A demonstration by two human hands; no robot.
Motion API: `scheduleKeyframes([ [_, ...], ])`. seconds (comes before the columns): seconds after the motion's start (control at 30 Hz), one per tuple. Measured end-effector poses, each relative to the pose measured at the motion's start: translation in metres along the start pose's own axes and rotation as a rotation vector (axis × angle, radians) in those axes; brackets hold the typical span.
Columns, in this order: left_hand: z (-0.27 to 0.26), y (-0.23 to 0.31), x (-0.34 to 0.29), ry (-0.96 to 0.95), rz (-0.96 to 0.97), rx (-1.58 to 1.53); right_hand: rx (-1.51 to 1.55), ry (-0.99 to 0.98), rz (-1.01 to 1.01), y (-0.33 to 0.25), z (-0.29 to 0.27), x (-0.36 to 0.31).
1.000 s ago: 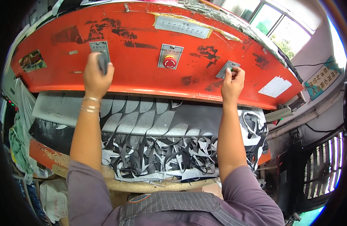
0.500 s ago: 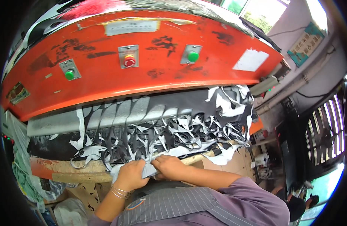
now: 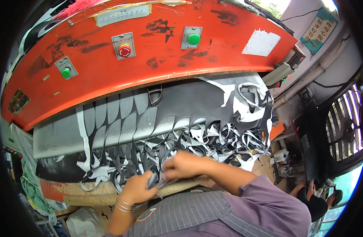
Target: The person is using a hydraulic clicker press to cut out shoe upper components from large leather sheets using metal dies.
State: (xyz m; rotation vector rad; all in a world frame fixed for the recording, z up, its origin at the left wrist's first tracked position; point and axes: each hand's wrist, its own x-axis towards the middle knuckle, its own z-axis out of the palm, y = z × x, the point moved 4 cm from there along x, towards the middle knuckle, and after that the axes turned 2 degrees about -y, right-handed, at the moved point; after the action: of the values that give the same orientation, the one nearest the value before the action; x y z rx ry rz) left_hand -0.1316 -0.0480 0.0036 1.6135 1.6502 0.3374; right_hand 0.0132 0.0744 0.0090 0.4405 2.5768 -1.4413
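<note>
My left hand (image 3: 137,188), with thin bangles at its wrist, is closed round a stack of small grey cut pieces (image 3: 152,180) near the front edge of the press bed. Beside it, slightly higher and to the right, my right hand (image 3: 183,166) has its fingers curled; what they hold, if anything, is hidden. Thin scrap strips (image 3: 167,182) hang just below those fingers. Beyond both hands lies a black sheet (image 3: 189,100) with rows of leaf-shaped cut-outs, its front part a tangle of black-and-white offcuts (image 3: 197,134). A metal cutting die (image 3: 154,96) stands on the sheet by the beam.
The red press beam (image 3: 150,59) spans the far side, with two green buttons (image 3: 193,39) (image 3: 66,72) and a red stop button (image 3: 124,50). A worn wooden edge (image 3: 90,199) runs along the front. Plastic bags (image 3: 85,223) are at lower left; another person (image 3: 317,201) is at far right.
My right hand has lifted away from the left and moved up toward the scraps. The pieces stay in my left hand. The view has shifted, and the cutting die now shows below the beam.
</note>
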Motion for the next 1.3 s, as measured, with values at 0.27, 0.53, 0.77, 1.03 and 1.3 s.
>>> scheduleKeyframes([
  [0.27,-0.039,0.003,0.149,0.442,0.249,0.207,-0.228,0.600,0.550,0.071,-0.141,0.147],
  [0.53,-0.022,0.003,0.156,0.443,0.291,0.237,0.141,0.574,0.482,0.099,-0.189,0.132],
  [0.77,-0.013,-0.007,0.152,0.438,0.283,0.222,-0.181,0.654,0.639,0.113,-0.139,0.074],
  [1.03,-0.010,-0.002,0.152,0.469,0.327,0.175,-0.509,0.749,0.209,0.129,-0.115,0.036],
  [1.3,-0.007,-0.003,0.150,0.490,0.332,0.125,-0.566,0.772,0.150,0.122,-0.107,0.038],
])
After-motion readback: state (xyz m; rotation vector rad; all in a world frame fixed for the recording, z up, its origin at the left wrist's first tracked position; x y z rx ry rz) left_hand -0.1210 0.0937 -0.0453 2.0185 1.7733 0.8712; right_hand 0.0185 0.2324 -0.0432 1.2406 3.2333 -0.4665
